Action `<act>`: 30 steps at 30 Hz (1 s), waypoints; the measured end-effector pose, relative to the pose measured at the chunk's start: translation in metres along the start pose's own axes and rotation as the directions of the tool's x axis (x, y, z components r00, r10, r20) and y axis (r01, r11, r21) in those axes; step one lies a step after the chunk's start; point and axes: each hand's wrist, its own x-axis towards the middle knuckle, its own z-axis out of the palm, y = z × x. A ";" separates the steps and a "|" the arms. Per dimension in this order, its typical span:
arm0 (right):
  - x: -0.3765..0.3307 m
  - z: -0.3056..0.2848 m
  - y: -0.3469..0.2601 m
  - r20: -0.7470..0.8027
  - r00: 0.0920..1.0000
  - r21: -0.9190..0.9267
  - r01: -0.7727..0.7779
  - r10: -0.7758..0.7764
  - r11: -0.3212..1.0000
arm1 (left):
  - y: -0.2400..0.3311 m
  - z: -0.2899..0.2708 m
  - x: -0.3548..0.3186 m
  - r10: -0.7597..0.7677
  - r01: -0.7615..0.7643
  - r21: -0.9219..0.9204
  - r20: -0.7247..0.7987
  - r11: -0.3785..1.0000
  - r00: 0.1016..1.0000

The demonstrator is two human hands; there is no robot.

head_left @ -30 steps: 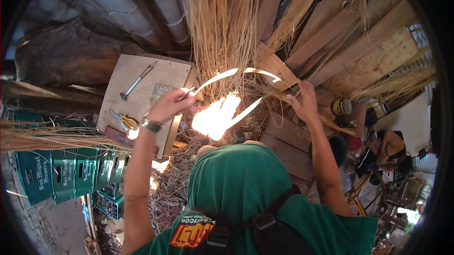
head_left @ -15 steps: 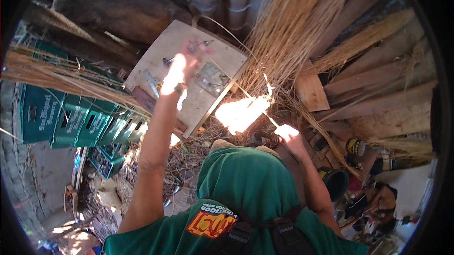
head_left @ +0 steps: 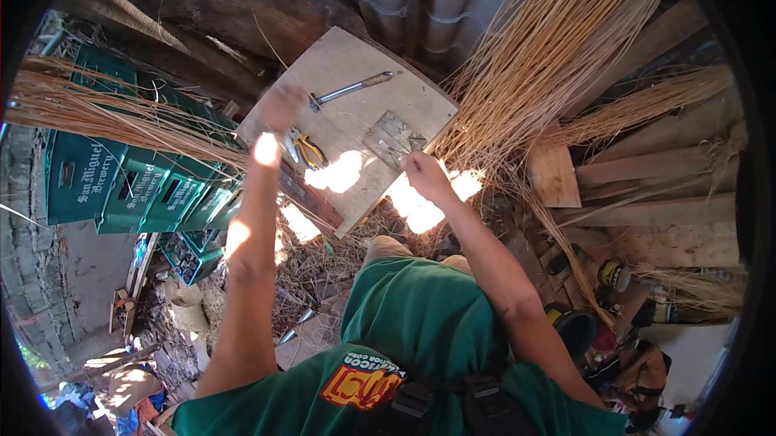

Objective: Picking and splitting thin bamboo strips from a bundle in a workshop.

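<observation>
Left hand (head_left: 280, 106) on the pale plywood board counter (head_left: 339, 72), grip unclear, beside yellow-handled pliers (head_left: 305, 148) | right hand (head_left: 424, 176) pinching thin tan straw strands (head_left: 517, 88) at board's right edge | strands we judge light, springy, brittle; hold near base.

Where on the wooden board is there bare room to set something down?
On the wooden board, bare patches lie above the hammer toward the far corner, and between the pliers and the flat packet. The left hand crowds the left edge; straw strands crowd the right.
</observation>
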 end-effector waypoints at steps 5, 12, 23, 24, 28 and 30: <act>0.019 0.015 -0.019 -0.133 0.986 -0.282 0.055 -0.096 0.958 | 0.097 0.074 -0.129 -0.284 0.732 -0.584 0.678 0.352 0.678; 0.038 0.009 -0.011 -0.102 0.993 -0.360 0.013 -0.053 0.933 | 0.108 0.091 -0.094 -0.061 0.568 -0.794 0.570 0.217 0.819; 0.020 0.009 -0.007 -0.153 0.982 -0.342 0.051 -0.109 0.938 | 0.063 0.145 -0.087 -0.269 0.541 -0.801 0.479 0.255 0.836; 0.020 0.010 -0.008 -0.121 0.989 -0.359 0.036 -0.085 0.933 | 0.060 0.146 -0.087 -0.272 0.542 -0.800 0.478 0.257 0.835; 0.039 0.013 0.035 0.101 0.894 -0.818 0.324 -0.436 0.475 | 0.061 0.158 -0.083 -0.340 0.492 -0.717 0.362 0.494 0.868; 0.034 0.016 0.028 0.022 0.900 -0.688 0.330 -0.436 0.646 | 0.061 0.161 -0.086 -0.372 0.442 -0.613 0.247 0.655 0.894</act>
